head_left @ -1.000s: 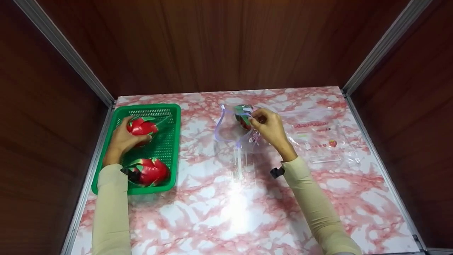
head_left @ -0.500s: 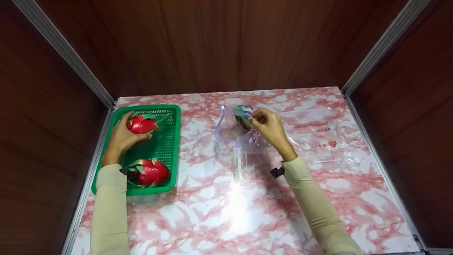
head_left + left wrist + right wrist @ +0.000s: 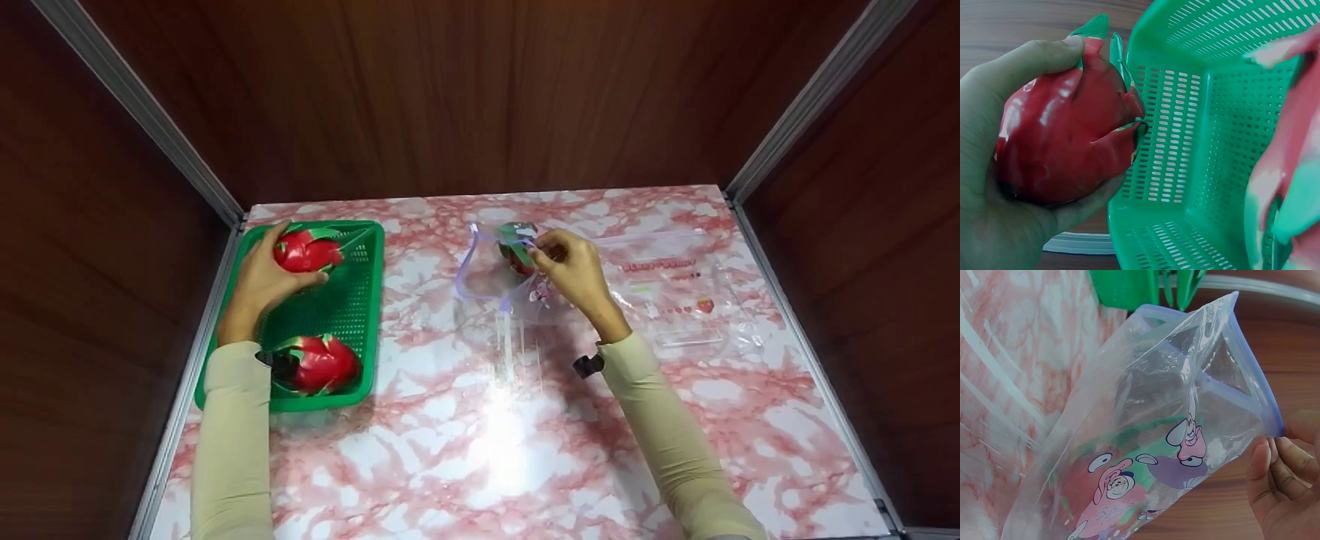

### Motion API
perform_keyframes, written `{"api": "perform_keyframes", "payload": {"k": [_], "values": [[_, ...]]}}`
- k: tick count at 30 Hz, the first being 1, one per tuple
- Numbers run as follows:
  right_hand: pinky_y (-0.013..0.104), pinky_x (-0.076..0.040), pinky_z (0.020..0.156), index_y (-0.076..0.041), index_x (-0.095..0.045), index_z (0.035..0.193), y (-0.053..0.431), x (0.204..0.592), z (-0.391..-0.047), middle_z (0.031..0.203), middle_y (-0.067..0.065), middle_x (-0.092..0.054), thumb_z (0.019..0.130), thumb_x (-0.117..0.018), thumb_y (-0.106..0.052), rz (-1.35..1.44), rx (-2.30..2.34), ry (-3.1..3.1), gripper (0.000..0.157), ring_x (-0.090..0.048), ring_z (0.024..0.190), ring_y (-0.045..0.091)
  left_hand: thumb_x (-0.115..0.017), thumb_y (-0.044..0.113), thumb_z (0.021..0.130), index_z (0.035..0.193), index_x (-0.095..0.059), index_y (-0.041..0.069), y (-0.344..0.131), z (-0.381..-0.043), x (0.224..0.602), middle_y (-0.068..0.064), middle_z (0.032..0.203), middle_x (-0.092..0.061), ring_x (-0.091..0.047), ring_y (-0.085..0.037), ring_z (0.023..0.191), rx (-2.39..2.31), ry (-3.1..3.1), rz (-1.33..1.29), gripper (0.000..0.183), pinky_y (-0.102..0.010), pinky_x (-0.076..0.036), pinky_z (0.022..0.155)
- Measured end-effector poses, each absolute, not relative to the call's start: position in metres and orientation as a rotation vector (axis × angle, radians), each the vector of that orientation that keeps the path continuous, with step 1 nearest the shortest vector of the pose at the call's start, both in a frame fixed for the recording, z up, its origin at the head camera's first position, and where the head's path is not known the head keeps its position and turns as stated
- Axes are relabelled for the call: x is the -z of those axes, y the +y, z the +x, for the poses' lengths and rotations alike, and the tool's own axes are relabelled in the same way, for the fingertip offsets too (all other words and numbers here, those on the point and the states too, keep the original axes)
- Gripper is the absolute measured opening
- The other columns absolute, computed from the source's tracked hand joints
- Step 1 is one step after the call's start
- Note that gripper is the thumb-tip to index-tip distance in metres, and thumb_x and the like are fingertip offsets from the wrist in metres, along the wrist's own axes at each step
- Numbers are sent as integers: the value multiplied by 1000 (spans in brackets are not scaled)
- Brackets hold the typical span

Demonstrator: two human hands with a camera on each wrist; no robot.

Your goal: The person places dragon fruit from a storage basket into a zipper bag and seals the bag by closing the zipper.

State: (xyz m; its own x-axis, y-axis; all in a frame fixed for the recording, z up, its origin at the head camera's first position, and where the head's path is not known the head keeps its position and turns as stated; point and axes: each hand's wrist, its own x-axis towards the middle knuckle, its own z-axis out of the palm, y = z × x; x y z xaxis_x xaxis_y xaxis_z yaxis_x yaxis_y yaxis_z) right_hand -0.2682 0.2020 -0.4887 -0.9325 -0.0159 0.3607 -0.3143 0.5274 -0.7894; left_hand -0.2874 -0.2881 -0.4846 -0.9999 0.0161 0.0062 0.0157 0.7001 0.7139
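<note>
My left hand point(image 3: 259, 285) grips a red dragon fruit point(image 3: 1067, 129) with green leaf tips, thumb on one side and fingers on the other. In the left wrist view that fruit shows at the rim of the green basket point(image 3: 1202, 140). A second dragon fruit point(image 3: 324, 365) lies in the near end of the basket. My right hand point(image 3: 574, 274) pinches the purple zip edge of a clear plastic bag point(image 3: 1185, 377) printed with cartoon figures, and its mouth stands open. Inside the bag sits another dragon fruit point(image 3: 517, 247), blurred through the plastic.
More clear plastic bags with red print point(image 3: 667, 300) lie flat on the right of the pink marbled table point(image 3: 450, 450). Dark wood panels point(image 3: 480, 97) with metal edge strips enclose the back and sides. A black wrist camera point(image 3: 587, 365) sits under the right sleeve.
My left hand has raised the dragon fruit a little, toward the far end of the basket. The right hand stays in place at the bag's edge.
</note>
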Motion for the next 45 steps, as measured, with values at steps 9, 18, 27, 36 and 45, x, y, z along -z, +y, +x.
{"api": "perform_keyframes", "payload": {"k": [9,18,27,36,45], "values": [[16,-49,71,3,-78,101,201,488,-267,92,17,-77,93,-79,-6,281,-1366,-2447,12,-64,77,17,-91,41,84,170,-23,20,-282,-285,476,-29,162,-39,-43,-52,143,-1219,2902,57,112,-72,-42,115],[16,-49,71,2,-78,102,201,488,-268,92,17,-77,93,-79,-6,254,-1368,-2447,12,-64,78,16,-91,38,84,170,-24,21,-274,-284,468,-26,165,-37,-40,-50,147,-1225,2903,110,110,-71,-43,115],[14,-49,70,5,-77,103,202,488,-268,92,18,-77,93,-78,-5,251,-1382,-2432,14,-63,76,14,-91,36,84,170,-26,20,-266,-281,459,-24,166,-37,-39,-49,148,-1238,2903,161,108,-71,-45,114],[15,-48,69,6,-77,104,203,486,-268,92,17,-77,95,-78,-7,255,-1371,-2449,16,-63,76,16,-92,33,84,168,-30,24,-257,-279,457,-20,166,-39,-39,-46,149,-1235,2904,176,105,-68,-48,112],[15,-49,70,5,-77,102,203,487,-268,93,18,-77,94,-78,-6,241,-1379,-2447,14,-63,78,15,-93,30,83,166,-32,26,-248,-276,453,-18,165,-41,-40,-44,149,-1278,2874,223,103,-67,-50,111]]}}
